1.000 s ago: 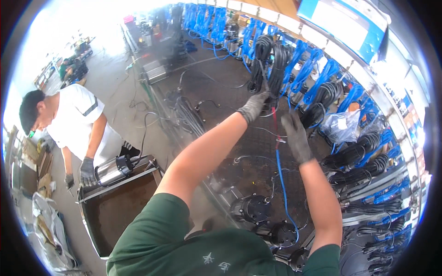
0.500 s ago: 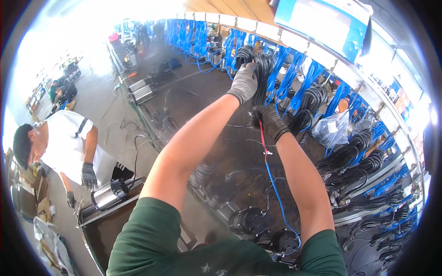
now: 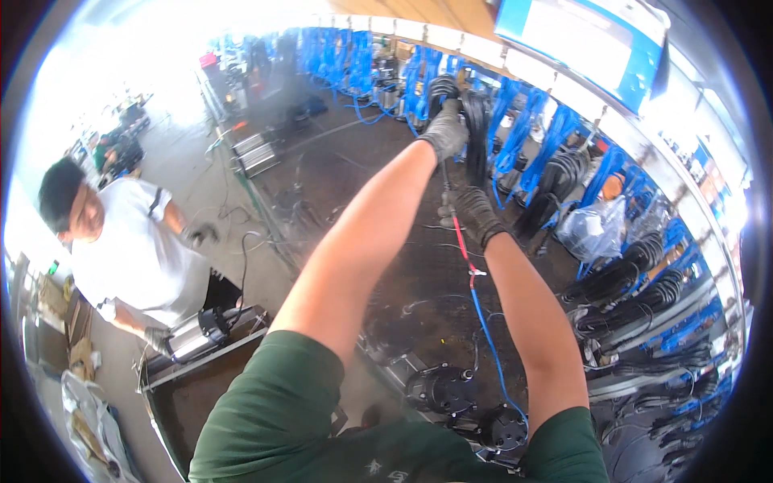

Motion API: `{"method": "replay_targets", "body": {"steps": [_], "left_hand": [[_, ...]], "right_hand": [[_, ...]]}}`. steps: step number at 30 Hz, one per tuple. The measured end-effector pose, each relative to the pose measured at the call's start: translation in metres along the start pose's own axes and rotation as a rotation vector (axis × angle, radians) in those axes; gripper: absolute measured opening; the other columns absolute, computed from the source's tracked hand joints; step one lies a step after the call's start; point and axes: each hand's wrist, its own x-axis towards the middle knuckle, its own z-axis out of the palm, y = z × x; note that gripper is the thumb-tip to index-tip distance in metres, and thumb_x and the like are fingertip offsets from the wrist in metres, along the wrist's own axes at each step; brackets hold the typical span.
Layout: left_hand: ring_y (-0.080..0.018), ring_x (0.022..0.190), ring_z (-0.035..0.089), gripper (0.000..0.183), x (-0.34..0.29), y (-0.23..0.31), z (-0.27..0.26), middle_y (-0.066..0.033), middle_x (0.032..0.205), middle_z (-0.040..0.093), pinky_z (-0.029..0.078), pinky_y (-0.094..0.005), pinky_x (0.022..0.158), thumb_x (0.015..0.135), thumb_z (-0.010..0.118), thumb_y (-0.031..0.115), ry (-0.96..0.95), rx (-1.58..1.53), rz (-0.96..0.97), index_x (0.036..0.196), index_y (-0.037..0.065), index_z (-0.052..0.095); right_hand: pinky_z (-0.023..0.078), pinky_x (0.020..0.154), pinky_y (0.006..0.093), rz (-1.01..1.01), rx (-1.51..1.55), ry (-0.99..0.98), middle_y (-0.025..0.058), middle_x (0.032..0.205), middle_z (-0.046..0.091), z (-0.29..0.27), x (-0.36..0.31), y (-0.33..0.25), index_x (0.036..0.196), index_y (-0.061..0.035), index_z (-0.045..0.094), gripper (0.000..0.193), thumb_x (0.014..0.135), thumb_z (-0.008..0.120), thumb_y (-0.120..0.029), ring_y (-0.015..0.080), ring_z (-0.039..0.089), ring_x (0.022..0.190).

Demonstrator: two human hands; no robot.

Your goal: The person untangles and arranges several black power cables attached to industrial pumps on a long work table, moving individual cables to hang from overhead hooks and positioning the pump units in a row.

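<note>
My left hand (image 3: 448, 131), in a grey knit glove, is raised and closed on a black cable beside a hanging coil of black cable (image 3: 477, 133). A stretch of that cable runs down from the fist to my right hand (image 3: 473, 214). Also gloved, my right hand is closed around the cable's lower end, where a red wire (image 3: 461, 241) comes out. Below it, a small white tie or tag (image 3: 477, 273) sits where the red wire meets a blue wire (image 3: 493, 342). The blue wire runs down to the black-capped motors (image 3: 505, 427) near my body.
Blue cable coils (image 3: 509, 133) and more black coils (image 3: 616, 270) hang along a curved rail on the right. Among them is a clear plastic bag (image 3: 593, 229). At left, a person in a white shirt (image 3: 141, 241) stands by a metal cylinder (image 3: 189, 338). A screen (image 3: 584, 40) hangs overhead.
My left hand has shifted slightly right and down, and a straight stretch of cable now shows between my hands. The person at left has straightened up and lifted one hand off the cylinder.
</note>
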Motion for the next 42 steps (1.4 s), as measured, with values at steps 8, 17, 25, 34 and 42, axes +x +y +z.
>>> {"method": "replay_targets", "body": {"steps": [8,17,25,34,42], "left_hand": [[-0.0348,0.103,0.074,0.022,-0.018,0.014,0.013,-0.0213,0.102,0.073,0.058,-0.044,0.093,0.101,0.062,0.017,0.222,0.624,-0.055,0.12,0.008,0.067],[-0.0181,0.075,0.07,0.02,-0.071,-0.001,0.002,-0.007,0.09,0.07,0.063,-0.0386,0.061,0.088,0.073,-0.001,-0.297,-0.023,-0.093,0.108,0.002,0.072],[-0.0173,0.095,0.071,0.031,-0.147,0.046,0.005,-0.0081,0.103,0.075,0.058,-0.031,0.083,0.089,0.08,0.01,-0.472,0.122,-0.085,0.119,0.004,0.072],[-0.0107,0.072,0.066,0.029,-0.17,0.062,0.011,-0.0037,0.088,0.073,0.053,-0.0264,0.058,0.098,0.079,0.027,-0.308,-0.473,-0.164,0.112,0.004,0.07],[-0.011,0.058,0.059,0.014,-0.182,0.064,0.05,-0.0019,0.079,0.067,0.045,-0.0268,0.048,0.097,0.078,0.015,-0.07,-0.719,-0.124,0.099,0.005,0.069]], "right_hand": [[0.058,0.075,0.0335,-0.003,-0.388,0.05,0.004,0.096,0.067,-0.005,0.018,0.02,0.143,-0.0085,0.058,0.044,0.1,0.062,-0.012,0.018,0.068,0.084],[0.051,0.058,0.0327,0.129,-0.19,0.012,0.004,0.08,0.064,-0.045,0.01,0.063,0.114,-0.0127,0.064,0.016,0.098,0.065,-0.011,0.0168,0.062,0.066],[0.055,0.066,0.0277,-0.102,0.407,0.041,0.0072,0.101,0.072,-0.063,-0.091,0.011,0.125,-0.0056,0.067,0.027,0.099,0.071,-0.011,0.0163,0.068,0.08],[0.042,0.06,0.0269,-0.24,-0.128,0.202,0.0013,0.08,0.069,-0.065,-0.114,-0.001,0.118,-0.0059,0.075,0.034,0.1,0.074,-0.034,0.0076,0.053,0.065],[0.041,0.06,0.0286,-0.313,-0.178,0.132,-0.0016,0.076,0.063,-0.064,-0.124,-0.009,0.1,-0.0041,0.074,0.034,0.101,0.072,-0.038,0.0084,0.053,0.067]]}}
